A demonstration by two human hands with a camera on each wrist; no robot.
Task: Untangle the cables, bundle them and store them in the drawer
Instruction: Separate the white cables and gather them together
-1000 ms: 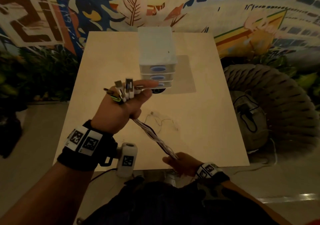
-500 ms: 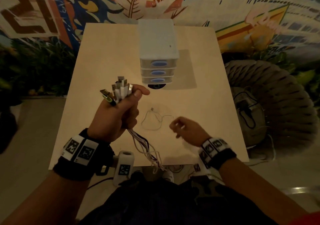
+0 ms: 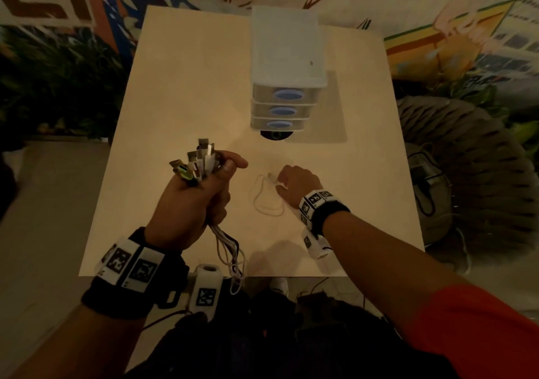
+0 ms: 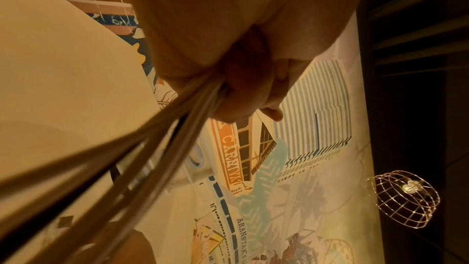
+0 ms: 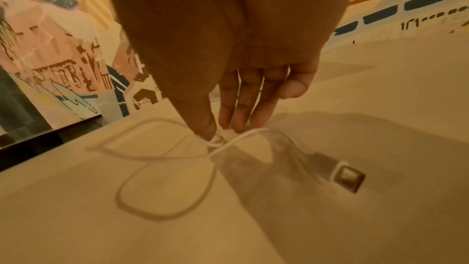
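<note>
Left hand [image 3: 186, 203] grips cable bundle [image 3: 201, 162] – right hand [image 5: 228, 67] apparently pinches loose cable [image 5: 164, 168], contact half-hidden.

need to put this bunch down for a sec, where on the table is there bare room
The beige table is bare along its left side, beside the white three-drawer plastic unit, and on the right edge past your right hand. The middle is crowded: the thin white looped cable lies there, your left hand gripping the cable bunch beside it.
</note>
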